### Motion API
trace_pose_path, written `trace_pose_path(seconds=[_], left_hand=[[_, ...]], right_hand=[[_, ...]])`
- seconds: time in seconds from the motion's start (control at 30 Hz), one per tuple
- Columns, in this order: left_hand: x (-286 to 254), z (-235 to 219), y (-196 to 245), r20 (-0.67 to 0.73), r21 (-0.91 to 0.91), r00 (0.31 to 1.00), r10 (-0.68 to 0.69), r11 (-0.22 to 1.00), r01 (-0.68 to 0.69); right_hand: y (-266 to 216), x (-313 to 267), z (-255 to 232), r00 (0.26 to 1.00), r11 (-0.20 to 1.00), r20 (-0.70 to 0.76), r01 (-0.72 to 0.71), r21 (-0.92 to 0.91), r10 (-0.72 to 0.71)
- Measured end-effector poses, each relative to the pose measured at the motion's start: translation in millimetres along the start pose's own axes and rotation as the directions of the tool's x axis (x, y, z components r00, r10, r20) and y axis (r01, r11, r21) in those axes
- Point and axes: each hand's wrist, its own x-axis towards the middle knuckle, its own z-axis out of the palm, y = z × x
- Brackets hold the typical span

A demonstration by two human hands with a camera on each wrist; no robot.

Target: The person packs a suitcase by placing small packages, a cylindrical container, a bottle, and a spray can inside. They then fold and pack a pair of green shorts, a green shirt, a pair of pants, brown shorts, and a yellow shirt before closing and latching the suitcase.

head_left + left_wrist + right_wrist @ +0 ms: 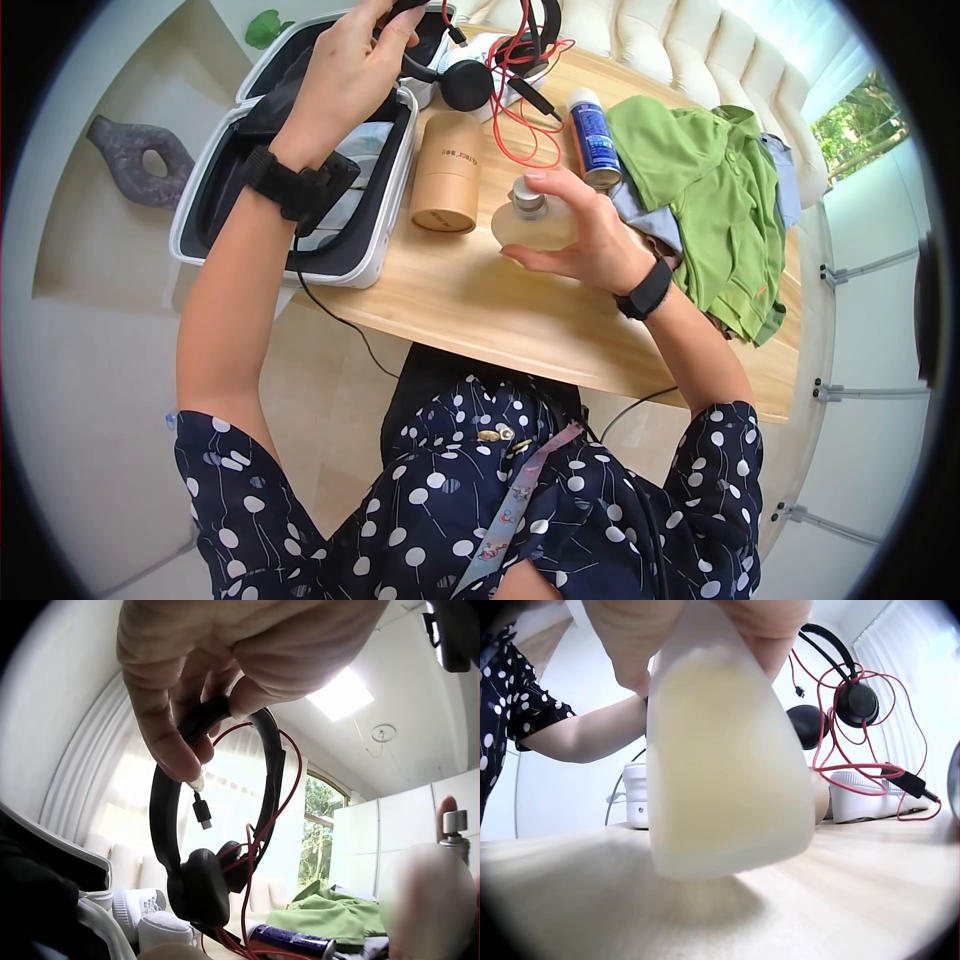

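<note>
My left hand is raised over the far edge of the open suitcase and grips a pair of black headphones by the headband. A red cable with a black inline box hangs from them in loops, and a small plug dangles below the fingers in the left wrist view. My right hand holds a frosted bottle between thumb and fingers. The bottle has a silver cap and pale yellow contents. Its base is close over the wooden table, with a shadow beneath it in the right wrist view.
The white suitcase lies open at the left with dark and pale items inside. A cardboard tube stands beside it. White shoes sit at the back. A blue spray can and a green shirt lie at the right.
</note>
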Motion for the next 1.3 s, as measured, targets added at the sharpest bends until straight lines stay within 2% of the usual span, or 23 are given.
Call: trace_pose_path(seconds=[0.07,0.13,0.2,0.37,0.43,0.47,0.53,0.57,0.6,0.67,0.8,0.87,0.93,1.03,1.2,1.27,1.3], left_hand=[[-1,0,0,-0.005,-0.004,1.0,0.003,1.0,-0.003],[-1,0,-1,-0.01,-0.007,1.0,0.007,1.0,-0.007],[0,0,-5,-0.023,0.033,0.998,0.062,0.998,-0.061],[-1,-2,-6,-0.029,0.053,0.995,0.098,0.994,-0.097],[-3,-5,-5,-0.044,0.076,0.994,0.099,0.993,-0.095],[-5,-6,-5,-0.049,0.079,0.995,0.092,0.993,-0.088],[-7,-7,-5,-0.035,0.024,0.997,0.075,0.997,-0.074],[-8,-8,-3,-0.037,0.023,0.997,0.073,0.997,-0.072],[-10,-8,-2,-0.034,0.025,0.997,0.064,0.998,-0.064],[-11,-9,0,-0.033,0.03,0.998,0.061,0.998,-0.06],[-14,-11,2,-0.037,0.031,0.997,0.066,0.997,-0.064],[-17,-11,7,-0.041,0.023,0.997,0.067,0.998,-0.066],[-22,-12,13,-0.049,0.015,0.995,0.088,0.996,-0.087],[-17,-11,6,-0.043,0.025,0.997,0.062,0.998,-0.061],[-14,-9,2,-0.062,-0.027,0.997,0.056,0.998,-0.058],[-13,-10,3,-0.043,-0.003,0.997,0.069,0.998,-0.069],[-12,-9,1,-0.037,-0.04,0.997,0.067,0.997,-0.068]], right_hand=[[-2,0,-3,1.0,0.999,0.019,-0.018,-0.03,0.019],[-8,3,-8,0.982,0.986,0.146,-0.103,-0.132,0.123],[-11,9,-10,0.972,0.986,0.201,-0.094,-0.137,0.12],[-16,20,-9,0.928,0.991,0.366,-0.02,-0.133,0.068],[-23,22,-9,0.867,0.967,0.491,0.19,-0.17,-0.084],[-29,23,-10,0.864,0.968,0.496,0.192,-0.162,-0.088],[-42,24,-14,0.805,0.942,0.577,0.287,-0.175,-0.138],[-44,22,-12,0.774,0.894,0.608,0.384,-0.232,-0.175],[-45,21,-12,0.773,0.894,0.61,0.384,-0.231,-0.175],[-48,18,-13,0.696,0.814,0.648,0.546,-0.199,-0.308],[-60,15,-18,0.675,0.791,0.64,0.589,-0.165,-0.369],[-60,11,-17,0.695,0.796,0.596,0.587,-0.146,-0.403],[-65,10,-22,0.663,0.77,0.628,0.619,-0.154,-0.407],[-62,0,-21,0.653,0.775,0.642,0.616,-0.142,-0.401],[-56,1,-27,0.677,0.809,0.626,0.575,-0.122,-0.387],[-50,0,-29,0.744,0.875,0.578,0.473,-0.101,-0.335],[-50,-2,-26,0.812,0.936,0.506,0.352,-0.025,-0.291]])
